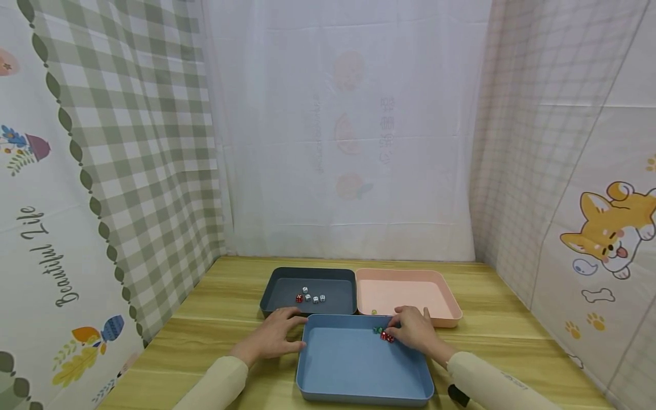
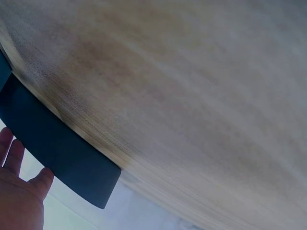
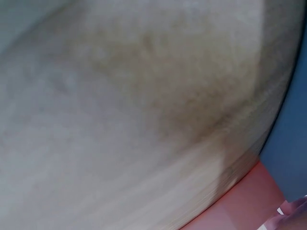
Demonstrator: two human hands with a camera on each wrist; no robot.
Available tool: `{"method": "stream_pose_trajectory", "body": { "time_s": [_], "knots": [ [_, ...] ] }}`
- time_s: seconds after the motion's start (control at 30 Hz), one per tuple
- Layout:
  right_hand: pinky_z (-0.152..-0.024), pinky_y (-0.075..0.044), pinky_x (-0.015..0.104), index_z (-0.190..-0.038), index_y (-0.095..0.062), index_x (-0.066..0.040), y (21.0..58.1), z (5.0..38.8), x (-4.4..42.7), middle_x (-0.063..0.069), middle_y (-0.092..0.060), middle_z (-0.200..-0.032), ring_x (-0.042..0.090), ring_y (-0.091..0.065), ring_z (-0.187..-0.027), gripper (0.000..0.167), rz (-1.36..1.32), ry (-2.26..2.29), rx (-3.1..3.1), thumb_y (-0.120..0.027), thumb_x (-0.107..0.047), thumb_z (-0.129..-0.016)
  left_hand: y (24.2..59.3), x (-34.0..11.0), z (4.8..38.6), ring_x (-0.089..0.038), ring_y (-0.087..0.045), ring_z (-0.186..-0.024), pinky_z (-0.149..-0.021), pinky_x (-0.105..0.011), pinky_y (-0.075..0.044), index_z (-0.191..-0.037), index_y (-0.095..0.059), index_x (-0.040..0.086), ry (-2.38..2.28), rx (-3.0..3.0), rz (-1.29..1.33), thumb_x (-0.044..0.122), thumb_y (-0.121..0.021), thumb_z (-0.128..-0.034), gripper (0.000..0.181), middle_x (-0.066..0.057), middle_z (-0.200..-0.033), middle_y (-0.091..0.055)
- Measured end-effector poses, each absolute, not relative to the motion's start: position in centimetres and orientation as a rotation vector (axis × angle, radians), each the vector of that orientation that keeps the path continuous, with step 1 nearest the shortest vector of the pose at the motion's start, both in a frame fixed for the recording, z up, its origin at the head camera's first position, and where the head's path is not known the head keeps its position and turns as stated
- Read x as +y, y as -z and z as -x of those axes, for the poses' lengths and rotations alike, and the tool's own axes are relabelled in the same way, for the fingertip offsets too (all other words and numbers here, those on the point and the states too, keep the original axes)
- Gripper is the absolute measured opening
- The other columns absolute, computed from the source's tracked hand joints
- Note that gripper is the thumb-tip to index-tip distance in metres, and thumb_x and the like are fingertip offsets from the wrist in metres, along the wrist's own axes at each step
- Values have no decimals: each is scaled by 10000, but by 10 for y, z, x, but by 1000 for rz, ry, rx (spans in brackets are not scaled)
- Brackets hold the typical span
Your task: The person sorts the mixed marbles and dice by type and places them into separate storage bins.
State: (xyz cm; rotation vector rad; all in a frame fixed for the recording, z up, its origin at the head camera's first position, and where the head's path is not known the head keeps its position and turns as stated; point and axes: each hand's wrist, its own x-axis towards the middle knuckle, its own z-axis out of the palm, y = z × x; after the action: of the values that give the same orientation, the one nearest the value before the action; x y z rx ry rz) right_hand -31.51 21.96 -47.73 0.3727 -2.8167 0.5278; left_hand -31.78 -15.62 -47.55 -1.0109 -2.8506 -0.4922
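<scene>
Sleeves are fronting the head view; left hand is resting loosely spread, empty, at the blue tray; right hand is bending over red dice inside, grip unclear. Brushing could be scattering green dice. Left wrist: dark tray is showing; right wrist: pink tray.

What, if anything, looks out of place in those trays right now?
One red die in the dark tray may be misplaced: it lies among four white dice, the only red one there. I see nothing spilled or damaged.
</scene>
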Motion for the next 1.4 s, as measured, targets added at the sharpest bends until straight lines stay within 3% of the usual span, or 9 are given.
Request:
{"method": "stream_pose_trajectory", "body": {
  "time_s": [0.93, 1.4],
  "knots": [
    [-1016, -123, 799, -669, -757, -193, 477, 317, 215, 92, -709, -1065, 359, -551, -1177, 124, -374, -505, -2850, -798, -192, -786, 473, -156, 316, -371, -393, -1354, -1089, -592, -307, -1388, -579, 139, 493, -2861, 1009, 504, -640, -907, 606, -165, -1458, -447],
    [-1014, -134, 799, -701, -761, -208, 472, 314, 214, 158, -676, -1184, 396, -537, -1211, 100, -372, -583, -2813, -788, -189, -795, 471, -155, 314, -371, -392, -1356, -1089, -593, -307, -1390, -577, 142, 500, -2874, 1008, 513, -643, -912, 609, -148, -1460, -445]
  ]
}}
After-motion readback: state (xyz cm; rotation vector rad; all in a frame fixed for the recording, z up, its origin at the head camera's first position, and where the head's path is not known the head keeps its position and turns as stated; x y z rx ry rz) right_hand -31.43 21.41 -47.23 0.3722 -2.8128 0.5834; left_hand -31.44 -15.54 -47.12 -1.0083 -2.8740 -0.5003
